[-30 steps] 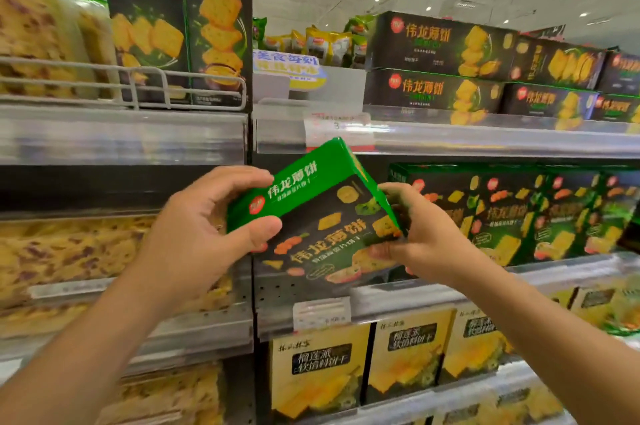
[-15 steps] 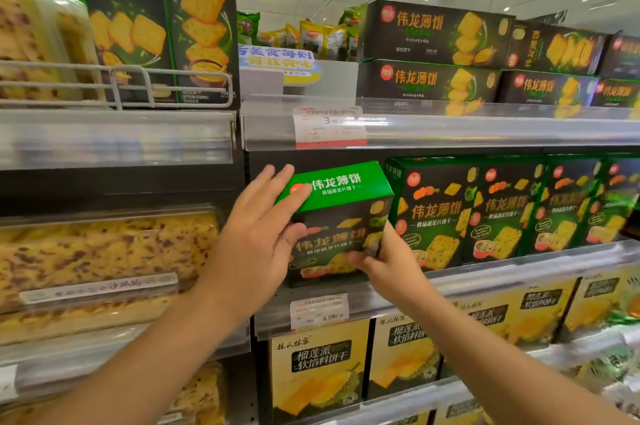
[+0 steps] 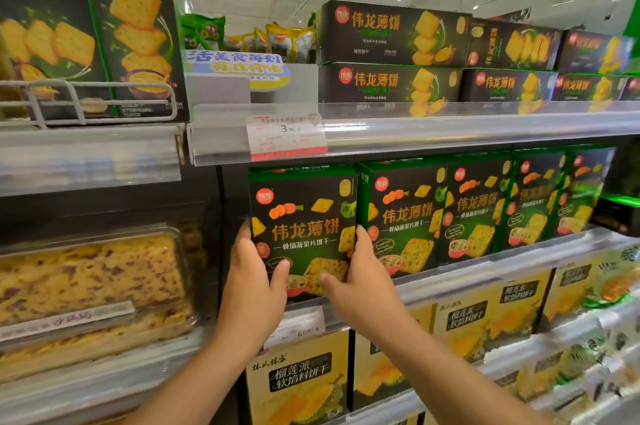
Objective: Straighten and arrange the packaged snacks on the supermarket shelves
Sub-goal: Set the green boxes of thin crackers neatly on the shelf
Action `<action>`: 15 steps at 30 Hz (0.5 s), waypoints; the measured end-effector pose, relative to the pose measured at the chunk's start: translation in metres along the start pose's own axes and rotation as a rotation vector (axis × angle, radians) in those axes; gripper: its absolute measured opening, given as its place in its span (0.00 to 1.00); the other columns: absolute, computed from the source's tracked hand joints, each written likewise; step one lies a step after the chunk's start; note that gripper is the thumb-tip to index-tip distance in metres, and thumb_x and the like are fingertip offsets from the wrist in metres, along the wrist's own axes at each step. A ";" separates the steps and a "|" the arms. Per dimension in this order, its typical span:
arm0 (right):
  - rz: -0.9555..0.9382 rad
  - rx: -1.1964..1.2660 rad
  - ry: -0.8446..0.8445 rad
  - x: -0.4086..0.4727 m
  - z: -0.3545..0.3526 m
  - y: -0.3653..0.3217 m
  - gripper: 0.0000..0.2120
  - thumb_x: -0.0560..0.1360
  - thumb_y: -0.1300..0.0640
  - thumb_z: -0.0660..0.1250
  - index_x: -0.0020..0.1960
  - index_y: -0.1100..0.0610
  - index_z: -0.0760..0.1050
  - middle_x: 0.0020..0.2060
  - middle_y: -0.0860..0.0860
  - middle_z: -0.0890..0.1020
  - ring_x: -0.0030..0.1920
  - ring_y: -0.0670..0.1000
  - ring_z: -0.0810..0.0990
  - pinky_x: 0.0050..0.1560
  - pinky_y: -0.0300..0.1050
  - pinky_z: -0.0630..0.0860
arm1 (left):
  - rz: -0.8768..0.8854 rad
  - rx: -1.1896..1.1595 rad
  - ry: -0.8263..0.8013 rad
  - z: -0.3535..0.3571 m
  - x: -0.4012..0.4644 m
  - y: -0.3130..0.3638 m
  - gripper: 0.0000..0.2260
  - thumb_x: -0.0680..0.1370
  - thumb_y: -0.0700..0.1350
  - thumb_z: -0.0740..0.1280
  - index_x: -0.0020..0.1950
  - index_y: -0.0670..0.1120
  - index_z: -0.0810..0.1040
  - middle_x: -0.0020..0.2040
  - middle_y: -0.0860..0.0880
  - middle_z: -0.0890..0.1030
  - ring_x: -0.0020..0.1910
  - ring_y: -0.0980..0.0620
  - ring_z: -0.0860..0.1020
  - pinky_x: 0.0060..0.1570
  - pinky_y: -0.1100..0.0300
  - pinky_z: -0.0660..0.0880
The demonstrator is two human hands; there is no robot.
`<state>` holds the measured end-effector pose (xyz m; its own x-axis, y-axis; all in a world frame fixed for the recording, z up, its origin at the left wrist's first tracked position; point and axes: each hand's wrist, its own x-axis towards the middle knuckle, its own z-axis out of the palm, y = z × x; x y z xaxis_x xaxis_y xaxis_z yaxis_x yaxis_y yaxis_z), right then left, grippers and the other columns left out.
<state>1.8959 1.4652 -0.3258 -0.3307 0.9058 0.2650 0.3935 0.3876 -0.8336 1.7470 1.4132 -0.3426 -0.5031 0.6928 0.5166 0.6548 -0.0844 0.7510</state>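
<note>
Item: green cracker box (image 3: 304, 230), upright, face out, far-left slot of row, directly below price tag (image 3: 286, 136).
Your left hand (image 3: 252, 286) clasped its left edge, your right hand (image 3: 360, 281) its right edge; thumbs lay on front, likely to square it.
Neighbour box (image 3: 401, 217) touched right side.

The green cracker box (image 3: 303, 230) held upright on the middle shelf looks like printed cardboard with a slight sheen. Just right of it, the row of matching boxes (image 3: 460, 213) has the same semi-glossy card finish. Above the box, the shelf edge strip (image 3: 450, 134) is clear, shiny plastic, holding a matt paper price tag (image 3: 285, 137). Up and left of the box, a white-coated metal wire rail (image 3: 100, 102) looks smooth. Left of the box, clear glossy plastic trays (image 3: 93, 272) hold pastries.
</note>
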 end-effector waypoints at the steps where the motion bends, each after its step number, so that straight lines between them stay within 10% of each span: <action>1: -0.024 0.056 -0.027 -0.010 -0.003 0.001 0.41 0.74 0.55 0.70 0.73 0.36 0.46 0.58 0.28 0.71 0.59 0.37 0.74 0.53 0.36 0.77 | 0.006 0.012 0.012 0.001 -0.001 0.000 0.32 0.78 0.45 0.68 0.75 0.54 0.53 0.61 0.55 0.69 0.60 0.57 0.71 0.47 0.67 0.73; 4: -0.072 0.089 -0.097 -0.025 -0.011 0.001 0.37 0.73 0.54 0.71 0.60 0.23 0.50 0.48 0.15 0.65 0.53 0.22 0.68 0.34 0.19 0.68 | 0.021 0.019 0.012 0.003 0.001 0.002 0.31 0.78 0.45 0.68 0.74 0.55 0.53 0.62 0.55 0.69 0.59 0.58 0.70 0.48 0.63 0.74; 15: -0.109 0.070 -0.121 -0.026 -0.015 -0.007 0.38 0.74 0.53 0.70 0.74 0.39 0.49 0.52 0.27 0.66 0.53 0.28 0.72 0.35 0.22 0.71 | 0.010 0.028 -0.060 0.003 0.001 0.012 0.33 0.78 0.46 0.68 0.76 0.55 0.51 0.68 0.51 0.68 0.60 0.60 0.70 0.50 0.62 0.75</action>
<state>1.9146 1.4415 -0.3191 -0.4710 0.8301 0.2987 0.2904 0.4656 -0.8360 1.7562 1.4146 -0.3340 -0.4622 0.7340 0.4976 0.6758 -0.0718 0.7336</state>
